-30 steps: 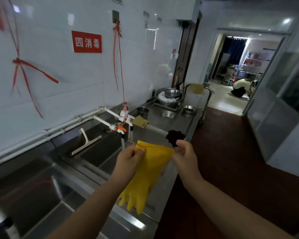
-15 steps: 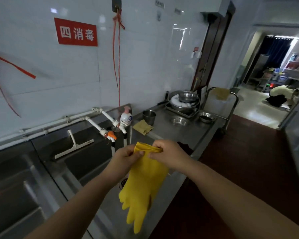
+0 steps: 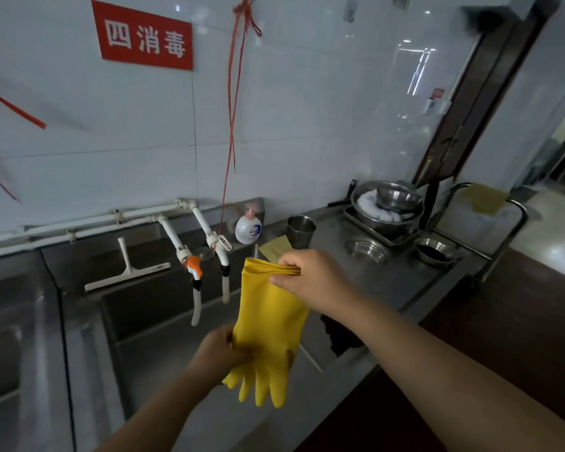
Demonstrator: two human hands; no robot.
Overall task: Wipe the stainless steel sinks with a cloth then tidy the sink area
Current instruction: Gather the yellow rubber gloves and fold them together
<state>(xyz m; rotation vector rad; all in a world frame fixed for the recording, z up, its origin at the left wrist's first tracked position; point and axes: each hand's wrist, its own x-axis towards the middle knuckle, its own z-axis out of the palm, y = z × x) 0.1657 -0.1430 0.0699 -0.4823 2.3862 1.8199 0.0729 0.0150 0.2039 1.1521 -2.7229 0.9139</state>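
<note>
Glossy white tiled wall [image 3: 291, 125] (red sign [image 3: 143, 36] mounted), dark reddish floor [image 3: 503, 321], dim light

Single head-worn wide-angle view, looking forward and down over a steel sink run.

Camera sits close above both forearms, which enter from the bottom edge; hands [image 3: 310, 278] mid-frame at arm's length. Sinks [image 3: 163, 324] fill lower left, tiled wall [image 3: 307, 125] fills the upper half, counter [image 3: 402, 282] recedes to the upper right. Edges bow from lens distortion. No second view to overlap.
</note>
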